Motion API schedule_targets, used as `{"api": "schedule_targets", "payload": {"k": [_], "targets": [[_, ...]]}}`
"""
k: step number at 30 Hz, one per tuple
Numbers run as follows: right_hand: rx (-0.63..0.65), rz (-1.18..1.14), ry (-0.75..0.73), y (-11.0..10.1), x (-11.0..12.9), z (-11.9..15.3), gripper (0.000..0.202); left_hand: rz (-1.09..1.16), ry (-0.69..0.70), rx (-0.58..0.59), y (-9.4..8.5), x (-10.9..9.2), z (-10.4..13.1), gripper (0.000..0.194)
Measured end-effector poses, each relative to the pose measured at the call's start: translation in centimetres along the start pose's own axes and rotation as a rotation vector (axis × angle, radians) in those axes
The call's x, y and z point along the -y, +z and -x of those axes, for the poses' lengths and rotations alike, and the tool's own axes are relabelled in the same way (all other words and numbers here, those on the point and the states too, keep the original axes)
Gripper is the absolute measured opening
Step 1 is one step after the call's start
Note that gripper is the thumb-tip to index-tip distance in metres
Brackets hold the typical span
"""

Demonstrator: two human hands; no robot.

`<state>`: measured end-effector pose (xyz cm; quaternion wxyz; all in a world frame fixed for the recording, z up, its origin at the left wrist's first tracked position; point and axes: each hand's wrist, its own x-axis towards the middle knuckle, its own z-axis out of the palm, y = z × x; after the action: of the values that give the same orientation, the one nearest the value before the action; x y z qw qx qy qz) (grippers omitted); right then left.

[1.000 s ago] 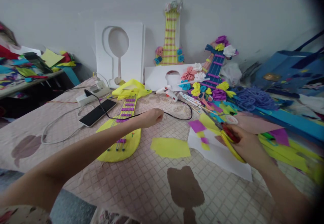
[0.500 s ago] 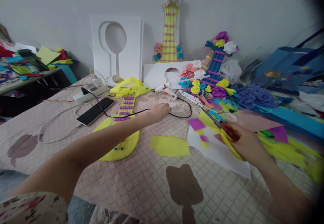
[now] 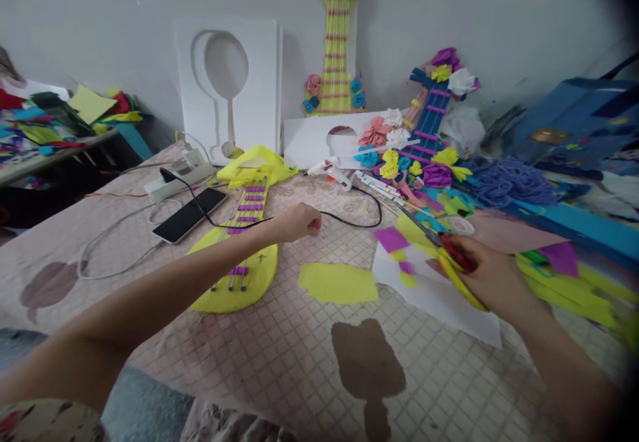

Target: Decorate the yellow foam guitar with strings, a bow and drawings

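My left hand (image 3: 298, 221) is closed above the middle of the table, over the black cable (image 3: 349, 218); what its fingers hold, if anything, is hidden. My right hand (image 3: 482, 262) grips scissors (image 3: 454, 269) with red and yellow handles, blades pointing away to the upper left. Under the scissors lie a white sheet (image 3: 434, 295) and small purple and yellow paper pieces (image 3: 394, 242). A yellow paper strip (image 3: 339, 283) rests between my hands. Beneath and beside my left forearm is a yellow guitar shape (image 3: 254, 275) with purple bars.
A phone (image 3: 190, 216) and power strip (image 3: 180, 176) are at the left. A glue gun (image 3: 332, 174), white boards (image 3: 264, 89) and decorated guitars (image 3: 337, 62) stand or lie toward the wall. Blue yarn (image 3: 509, 182) and a blue bag (image 3: 574, 122) are at the right.
My left hand has moved slightly left, uncovering more of the yellow guitar shape's body. The scissors remain in my right hand. The view has shifted a little.
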<state>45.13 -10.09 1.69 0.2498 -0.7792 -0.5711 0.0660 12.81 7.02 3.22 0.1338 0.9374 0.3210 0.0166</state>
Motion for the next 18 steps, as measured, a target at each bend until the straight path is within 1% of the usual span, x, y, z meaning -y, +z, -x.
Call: {"api": "schedule_targets", "payload": {"k": [4, 9, 12, 15, 18], "targets": [[0.02, -0.017, -0.008, 0.2, -0.4, -0.1, 0.054, 0.022, 0.015, -0.04, 0.6, -0.7, 0.3, 0.011], [0.008, -0.011, 0.011, 0.0, -0.1, -0.1, 0.055, 0.023, 0.002, -0.111, -0.1, -1.2, -0.2, 0.014], [0.016, -0.013, 0.012, -0.2, 0.1, 0.0, 0.056, 0.013, -0.006, -0.093, -0.2, -1.2, -0.4, 0.015], [0.007, -0.008, 0.007, -0.3, 0.2, 0.1, 0.058, -0.01, 0.0, -0.061, 0.6, -1.4, 0.0, 0.013], [0.009, 0.005, 0.001, -0.4, 0.3, 0.1, 0.059, -0.045, -0.003, -0.063, 1.4, -1.6, 0.3, 0.013]]}}
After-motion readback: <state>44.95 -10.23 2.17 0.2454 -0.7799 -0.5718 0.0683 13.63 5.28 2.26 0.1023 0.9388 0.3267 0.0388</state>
